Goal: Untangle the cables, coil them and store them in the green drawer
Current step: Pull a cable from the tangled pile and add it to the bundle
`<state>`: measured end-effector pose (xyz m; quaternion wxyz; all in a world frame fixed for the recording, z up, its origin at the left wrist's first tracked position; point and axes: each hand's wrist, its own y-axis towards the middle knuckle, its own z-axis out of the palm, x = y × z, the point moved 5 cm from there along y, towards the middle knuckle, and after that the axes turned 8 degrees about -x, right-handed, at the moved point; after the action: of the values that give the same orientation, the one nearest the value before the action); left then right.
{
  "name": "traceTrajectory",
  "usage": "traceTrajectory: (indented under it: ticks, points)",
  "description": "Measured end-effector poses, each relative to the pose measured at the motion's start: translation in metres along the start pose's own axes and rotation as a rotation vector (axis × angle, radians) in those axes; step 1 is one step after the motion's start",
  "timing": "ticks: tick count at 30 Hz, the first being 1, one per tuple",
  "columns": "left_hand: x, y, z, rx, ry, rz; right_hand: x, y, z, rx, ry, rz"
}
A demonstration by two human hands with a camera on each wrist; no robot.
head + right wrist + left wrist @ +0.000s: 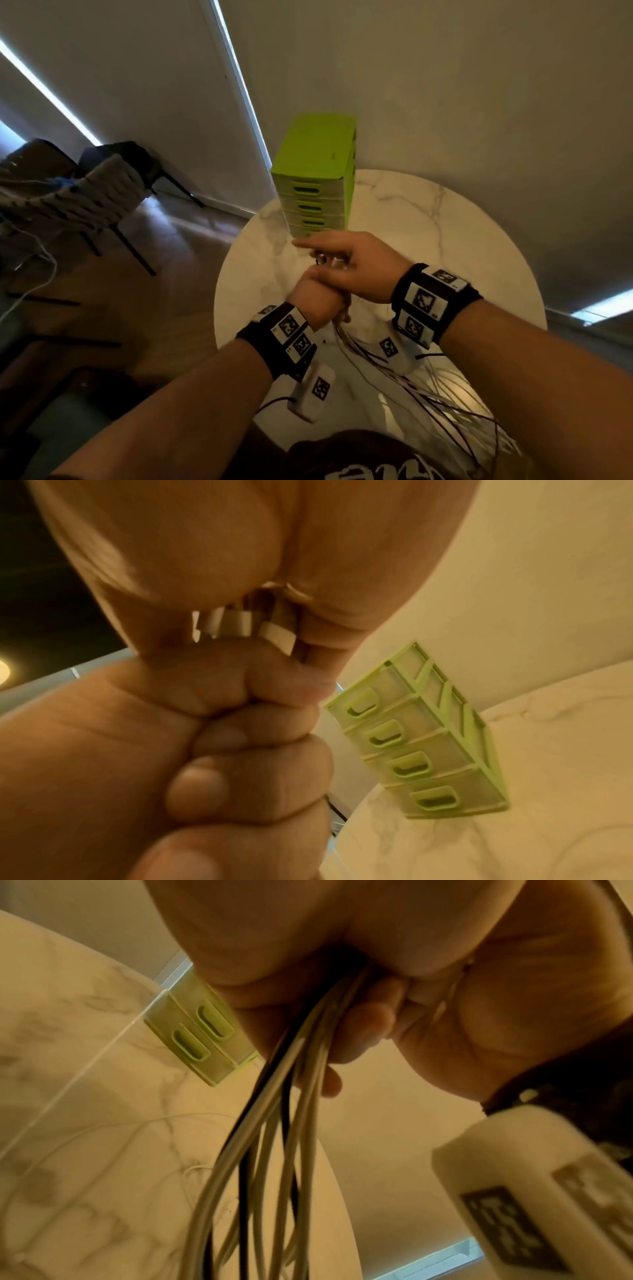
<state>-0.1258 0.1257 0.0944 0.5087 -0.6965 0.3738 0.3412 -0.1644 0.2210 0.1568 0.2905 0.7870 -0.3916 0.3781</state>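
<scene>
- Step: cables (274, 1123) bunched in fisted left hand (317, 301) above worktop (445, 240); connector ends (240, 626) pinched by right hand (346, 260)
- Next, as judged: strands to be separated, coiled; green drawer (313, 205) not yet opened

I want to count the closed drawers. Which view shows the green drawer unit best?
The right wrist view: the drawer unit shows four shut fronts with handles. The head view sees mostly its top, the right hand hiding its base. The left wrist view shows two fronts.

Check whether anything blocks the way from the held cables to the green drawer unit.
Nothing lies on the marble table between them. But every visible drawer of the green drawer unit is closed, and both the left hand and right hand hold the cables.
</scene>
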Motion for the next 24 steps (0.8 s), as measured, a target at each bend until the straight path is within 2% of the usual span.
traceTrajectory:
  ticks: [4,7,10,13,17,20,24]
  points:
    - [-0.007,0.003,0.004,0.126,0.135,0.038,-0.006,0.004,0.004,-0.018,-0.079,0.088]
    - [-0.001,0.012,-0.003,0.191,0.051,-0.001,-0.011,0.009,0.003,-0.015,-0.034,0.157]
    - [-0.002,0.013,-0.006,0.252,-0.05,-0.078,-0.015,0.01,0.001,0.06,0.024,0.232]
    - [-0.003,0.016,-0.008,0.324,-0.094,-0.1,-0.017,0.012,-0.002,0.099,-0.091,0.189]
    - [-0.001,0.021,-0.012,0.369,-0.11,-0.046,-0.02,0.013,-0.002,0.07,-0.066,0.249]
    - [0.0,0.022,-0.012,0.39,-0.088,-0.051,-0.016,0.013,0.004,0.062,-0.053,0.235]
    - [-0.001,0.022,-0.008,0.416,0.006,-0.046,-0.01,0.025,0.009,-0.042,-0.136,0.163]
